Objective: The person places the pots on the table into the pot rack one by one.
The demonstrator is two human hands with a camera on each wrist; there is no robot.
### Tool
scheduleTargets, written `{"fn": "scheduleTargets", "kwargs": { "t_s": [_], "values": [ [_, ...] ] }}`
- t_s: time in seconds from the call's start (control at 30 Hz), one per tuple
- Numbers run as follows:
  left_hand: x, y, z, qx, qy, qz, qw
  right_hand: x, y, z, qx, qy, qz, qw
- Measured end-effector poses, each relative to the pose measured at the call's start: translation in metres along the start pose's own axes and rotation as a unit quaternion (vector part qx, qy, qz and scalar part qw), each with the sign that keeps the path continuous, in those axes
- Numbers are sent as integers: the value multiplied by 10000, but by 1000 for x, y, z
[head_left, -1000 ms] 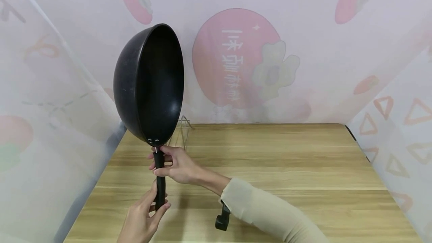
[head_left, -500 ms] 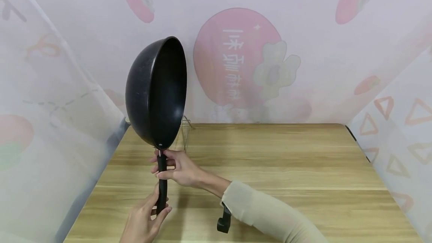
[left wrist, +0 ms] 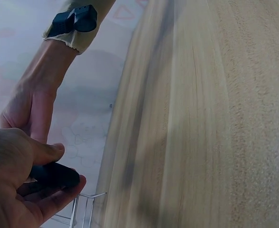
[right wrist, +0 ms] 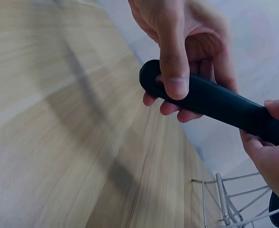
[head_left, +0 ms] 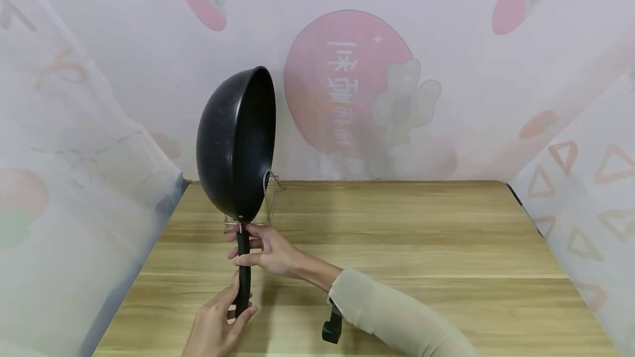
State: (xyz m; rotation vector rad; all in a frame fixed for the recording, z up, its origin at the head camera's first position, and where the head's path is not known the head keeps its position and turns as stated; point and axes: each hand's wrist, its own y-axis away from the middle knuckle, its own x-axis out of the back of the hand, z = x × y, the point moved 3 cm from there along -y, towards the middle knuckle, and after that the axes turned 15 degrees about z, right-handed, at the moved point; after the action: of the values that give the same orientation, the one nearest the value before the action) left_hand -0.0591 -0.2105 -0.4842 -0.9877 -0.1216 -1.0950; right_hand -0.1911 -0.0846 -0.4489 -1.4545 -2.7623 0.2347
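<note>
A black wok is held on edge with its hollow side facing right and its handle pointing toward me. My left hand grips the handle's near end, thumb on one side and fingers on the other, as the right wrist view also shows. Just below the bowl, my right hand pinches the handle between thumb and fingers. Beside the bowl, a metal wire rack stands at the table's back left, partly hidden by the wok. Whether the wok touches the rack, I cannot tell.
The wooden table extends to the right of the hands. A patterned backdrop rises behind and at both sides of it. A black camera mount hangs from the right sleeve.
Both hands have carried the wok down and to the right, toward the wire rack. The bowl is turned more edge-on, and more of the rack shows below it.
</note>
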Motion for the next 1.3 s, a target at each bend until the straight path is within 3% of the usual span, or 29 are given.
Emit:
{"fn": "scheduleTargets", "kwargs": {
  "t_s": [0.2,0.43,0.57,0.77,0.93,1.17,1.3],
  "values": [
    [-3,1,-3,101,242,-13,9997,5,2,8,-57,99,7,9999],
    [-6,6,-8,-243,231,65,9994,10,7,21,-207,-68,11,9998],
    [-11,9,-10,-188,350,36,9992,12,11,28,-409,-156,35,9990],
    [-16,12,-9,405,507,-91,9979,16,14,38,-643,-357,45,9973],
    [-17,11,-7,931,267,-372,9946,20,14,44,-692,-371,16,9969],
    [-20,3,-10,2042,338,-796,9751,23,10,46,-620,-325,7,9975],
    [-21,1,-13,2177,405,-818,9717,24,8,49,-605,-291,11,9977]
  ]
}}
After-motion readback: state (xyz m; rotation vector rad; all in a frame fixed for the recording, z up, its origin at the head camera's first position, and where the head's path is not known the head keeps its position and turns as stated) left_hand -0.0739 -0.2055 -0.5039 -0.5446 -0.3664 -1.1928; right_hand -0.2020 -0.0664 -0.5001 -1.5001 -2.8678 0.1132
